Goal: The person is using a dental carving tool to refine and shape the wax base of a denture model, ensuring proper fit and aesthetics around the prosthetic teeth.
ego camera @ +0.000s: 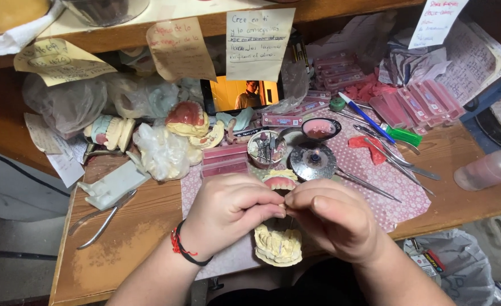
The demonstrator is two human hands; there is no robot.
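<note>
Head view shows the left hand (227, 212) and right hand (332, 218) with fingers pinched shut on something too small to identify, just above the pale yellow plaster dental cast (277, 246), work seemingly mid-way.

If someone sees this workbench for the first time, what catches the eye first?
The left hand and right hand meet fingertip to fingertip at the bench's front edge, directly above a pale plaster dental cast. Behind them, a pink denture lies on a dotted pink mat, with handwritten notes hanging from the shelf.
</note>
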